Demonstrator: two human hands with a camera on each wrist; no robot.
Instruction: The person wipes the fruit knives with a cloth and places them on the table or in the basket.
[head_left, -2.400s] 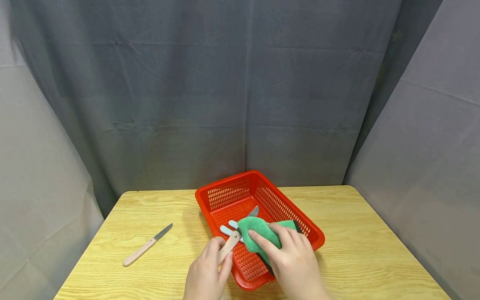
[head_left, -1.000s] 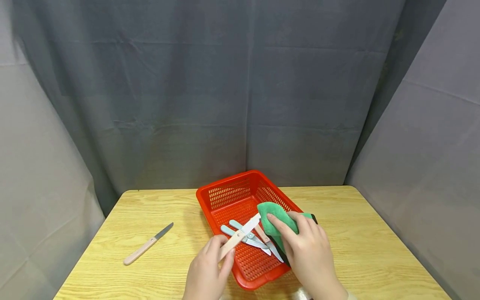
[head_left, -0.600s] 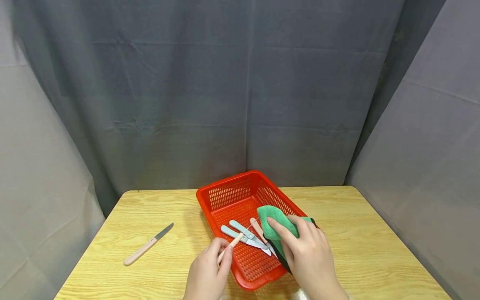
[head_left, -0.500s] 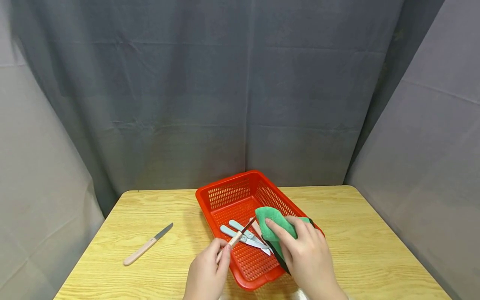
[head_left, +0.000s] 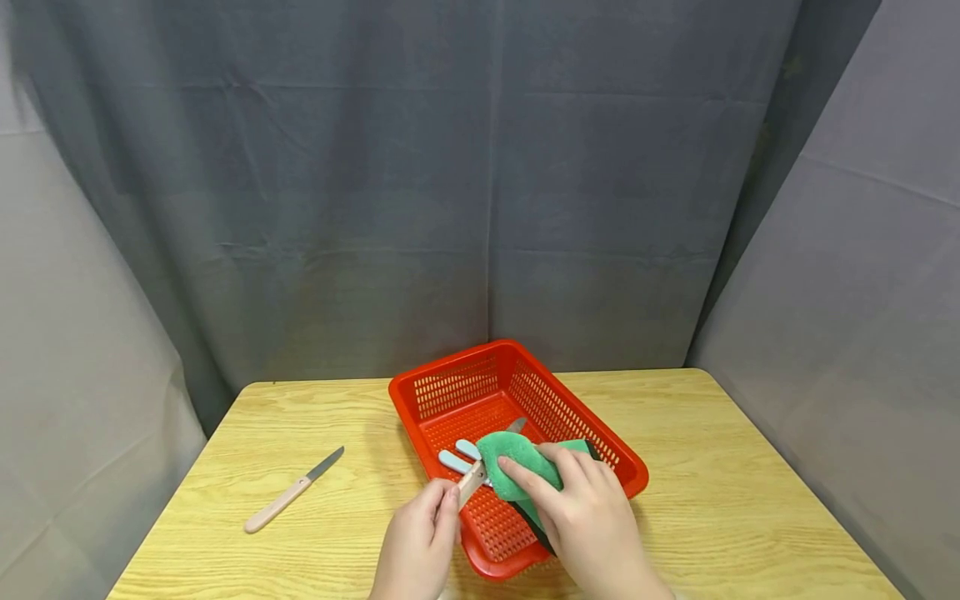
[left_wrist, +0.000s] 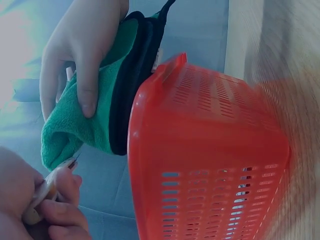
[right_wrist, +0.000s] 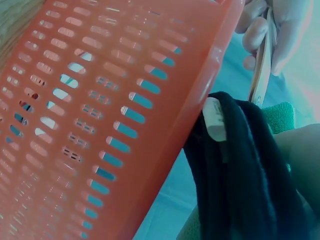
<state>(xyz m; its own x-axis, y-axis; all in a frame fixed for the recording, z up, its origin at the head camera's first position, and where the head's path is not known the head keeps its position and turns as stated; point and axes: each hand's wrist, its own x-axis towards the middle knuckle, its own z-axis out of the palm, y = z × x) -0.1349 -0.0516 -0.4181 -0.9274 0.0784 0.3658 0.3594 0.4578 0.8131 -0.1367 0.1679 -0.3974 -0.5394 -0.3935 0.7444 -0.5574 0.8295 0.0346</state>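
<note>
My left hand (head_left: 420, 537) grips a knife by its pale wooden handle (head_left: 472, 481), held over the near left side of the red basket (head_left: 442, 368). A green cloth (head_left: 521, 468) with black edging is folded over the blade, and the blade's tip (head_left: 517, 424) shows beyond it. My right hand (head_left: 588, 521) pinches the cloth around the blade from the right, thumb and fingers on opposite sides. In the left wrist view the cloth (left_wrist: 87, 120) hangs at the basket's rim. The right wrist view shows the knife handle (right_wrist: 262, 75) between the left fingers.
Inside the basket lie knives with light-blue handles (head_left: 454, 463), partly hidden under the cloth. Another wooden-handled knife (head_left: 277, 508) lies on the table (head_left: 337, 425) to the left. A grey curtain (head_left: 360, 208) stands behind the table.
The right hand and cloth, earlier drawn back to the right with the blade bare, have moved left onto the blade. The left hand has rolled the knife and shifted its hold down the handle.
</note>
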